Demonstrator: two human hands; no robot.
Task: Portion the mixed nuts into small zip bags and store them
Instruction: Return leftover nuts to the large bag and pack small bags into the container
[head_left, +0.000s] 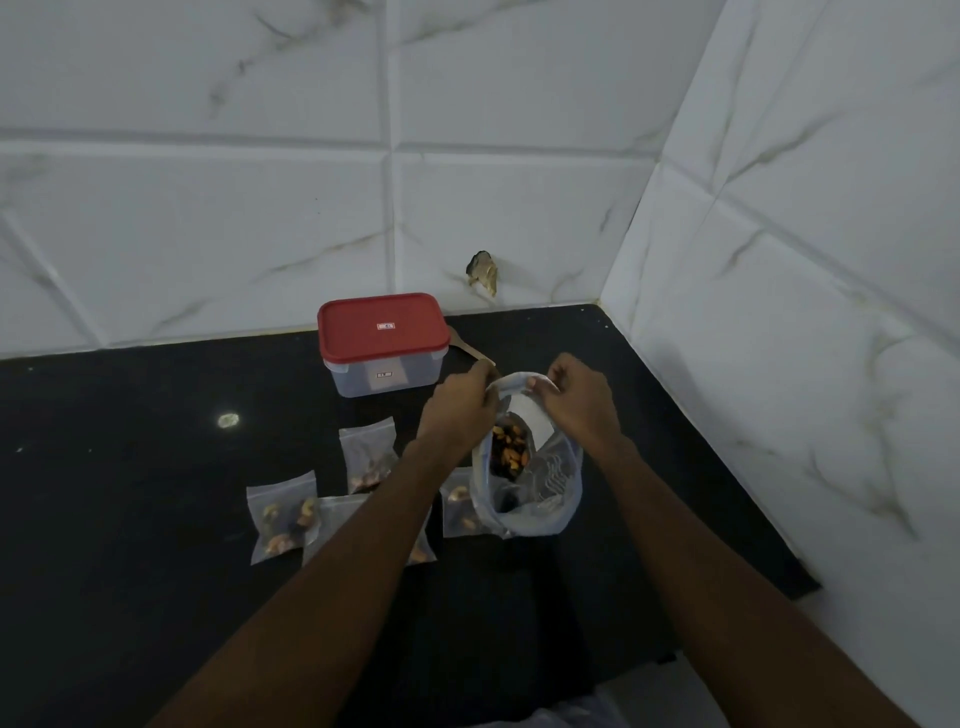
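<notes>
White marble-patterned wall tiles (208, 156) fill the upper part of the view and turn a corner to the right of the red-lidded container (383, 343). The black tabletop (130, 467) runs from the foot of the wall towards the person. The container stands shut near the back wall, and everything else is placed from it.

Just in front of the container and to its right, a large bag (524, 488) of clear plastic is held up off the tabletop with its mouth spread wide. Mixed nuts (509, 449) show inside it, beside a white label (530, 423).

Both hands are at the bag's top rim, level with the container's front right corner. The left hand (460, 402) pinches the rim's left side with curled fingers. The right hand (579, 400) pinches the right side, its thumb lying over the edge. The bag hangs between and below the two hands.

In front of the container lie four small zip bags (283, 514), each flat on the tabletop with a few nuts inside. One lies closest to the container, one further out to the left, one is partly covered by the left forearm, and one is half hidden behind the large bag.

A tan wooden handle (467, 349) pokes out from behind the container's right end. Above it, a chipped spot (483, 273) marks the wall.
</notes>
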